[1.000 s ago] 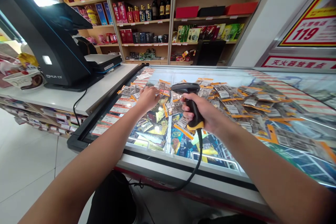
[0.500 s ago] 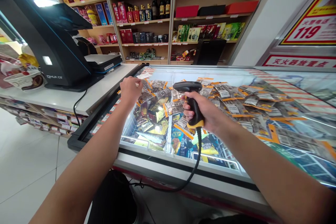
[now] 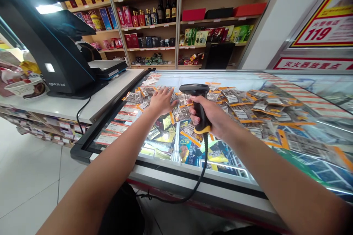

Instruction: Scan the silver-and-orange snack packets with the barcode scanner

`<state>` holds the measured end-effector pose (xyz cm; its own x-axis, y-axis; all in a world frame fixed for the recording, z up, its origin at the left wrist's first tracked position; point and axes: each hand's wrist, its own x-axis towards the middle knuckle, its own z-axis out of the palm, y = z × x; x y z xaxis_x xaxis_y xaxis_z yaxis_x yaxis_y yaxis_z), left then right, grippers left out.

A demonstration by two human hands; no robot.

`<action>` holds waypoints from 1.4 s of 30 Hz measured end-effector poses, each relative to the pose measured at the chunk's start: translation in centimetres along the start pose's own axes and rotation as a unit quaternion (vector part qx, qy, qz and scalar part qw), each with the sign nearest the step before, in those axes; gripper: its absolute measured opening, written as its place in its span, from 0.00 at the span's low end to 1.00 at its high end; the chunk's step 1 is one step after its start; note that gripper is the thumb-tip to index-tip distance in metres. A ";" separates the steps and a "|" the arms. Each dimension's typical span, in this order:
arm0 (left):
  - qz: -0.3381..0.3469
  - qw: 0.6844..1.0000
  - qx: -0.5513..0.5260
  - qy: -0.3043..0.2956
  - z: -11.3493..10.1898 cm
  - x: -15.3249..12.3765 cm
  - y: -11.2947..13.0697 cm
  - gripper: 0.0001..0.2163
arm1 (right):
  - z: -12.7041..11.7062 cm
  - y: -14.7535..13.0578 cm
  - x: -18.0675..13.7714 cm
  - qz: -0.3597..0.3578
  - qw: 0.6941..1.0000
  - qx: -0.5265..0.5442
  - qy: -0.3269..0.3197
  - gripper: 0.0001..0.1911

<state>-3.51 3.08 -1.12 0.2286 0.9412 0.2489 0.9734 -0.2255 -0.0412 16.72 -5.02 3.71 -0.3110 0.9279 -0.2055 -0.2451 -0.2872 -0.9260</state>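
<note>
My right hand [image 3: 205, 114] is wrapped round the grip of a black and yellow barcode scanner [image 3: 194, 89], its head pointing away from me. A black coiled cable [image 3: 205, 161] runs from the grip down over the freezer's front edge. With fingers spread, my left hand [image 3: 162, 101] hovers over or rests on clear snack packets with orange edges [image 3: 182, 114]; I cannot tell whether it touches them. More of these packets [image 3: 237, 97] lie spread over the glass top of a chest freezer [image 3: 193, 75], to the right of the scanner. A white slip [image 3: 150, 81] lies behind my left hand.
On the white counter [image 3: 110, 95] at left stand a black checkout terminal [image 3: 60, 55], a scale [image 3: 107, 68] and a paper tub [image 3: 27, 88]. Stocked shelves [image 3: 151, 25] line the back wall. Orange-and-white price labels [image 3: 113, 128] lie under the freezer's left glass.
My left hand has moved right from the freezer's left side, and its curled fingers have spread over the packets. The scanner stays in my right hand, almost unmoved.
</note>
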 end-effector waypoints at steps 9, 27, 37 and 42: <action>0.025 0.995 0.003 -0.094 -1.9 -2.2 -2.3 0.35 | -0.4 0.3 0.1 -0.003 0.999 -0.026 -0.027 0.09; 0.001 0.994 -0.018 -0.106 -2.8 -3.3 -3.3 0.31 | -0.4 0.7 0.3 0.026 0.996 -0.066 -0.054 0.10; -0.029 0.999 0.010 -0.042 -3.5 -3.9 -2.7 0.30 | 0.1 -0.1 -0.2 0.021 0.998 -0.049 -0.022 0.08; 0.161 0.971 -0.117 -0.132 -3.6 -4.3 0.1 0.33 | -0.8 -0.3 0.1 0.016 0.997 -0.058 -0.039 0.08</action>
<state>-4.50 -1.88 1.33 0.5470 0.8372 0.0011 0.8271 -0.5406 0.1538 17.54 -4.68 3.71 -0.3889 0.8961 -0.2140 -0.1277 -0.2825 -0.9507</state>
